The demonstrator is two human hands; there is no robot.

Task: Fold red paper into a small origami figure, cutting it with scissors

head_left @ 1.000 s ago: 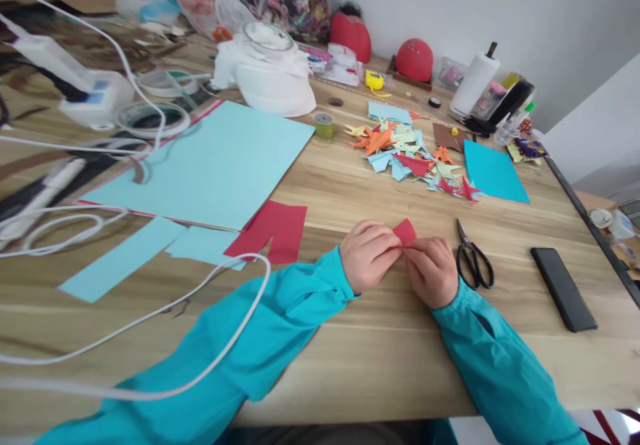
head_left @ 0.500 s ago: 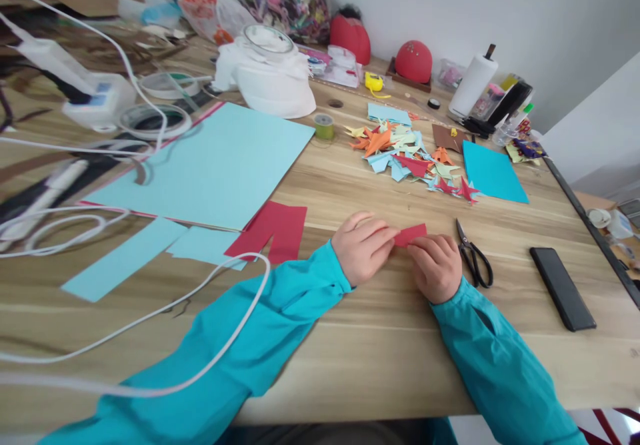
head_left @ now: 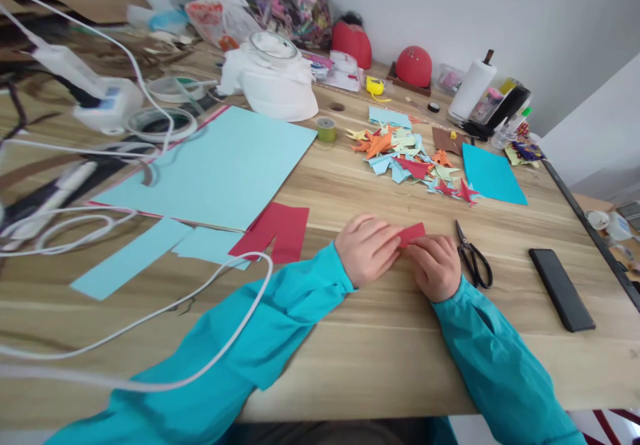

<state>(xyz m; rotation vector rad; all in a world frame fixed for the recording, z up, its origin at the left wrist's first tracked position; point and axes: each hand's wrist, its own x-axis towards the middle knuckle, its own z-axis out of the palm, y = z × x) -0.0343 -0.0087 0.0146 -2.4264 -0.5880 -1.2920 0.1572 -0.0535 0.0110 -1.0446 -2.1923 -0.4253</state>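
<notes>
- Pinching small red paper piece between both hands, just above the wooden table.
- Gripping its left end with left hand, fingers pressed together over the paper; hiding most of the thumb from view.
- Pinching its lower right edge with right hand, fingertips bunched; not showing exact thumb placement.
- Wearing turquoise sleeves on both arms, reaching in from the near side of the grip.
- Having black-handled scissors lying just right of the grip, tips pointing away from the body.
- Having black phone lying farther right, well apart from the right hand.
- Seeing notched red sheet lying left of the grip, near the left hand; overlapping light blue scrap beside it.
- Seeing light blue strip farther left, large light blue sheet left and beyond.
- Running white cable in front of the left sleeve, left of the grip.
- Facing pile of folded paper shapes straight beyond the grip, mixing orange, red, yellow, pale green and light blue.
- Placing bright blue sheet right of that pile, green spool left of it.
</notes>
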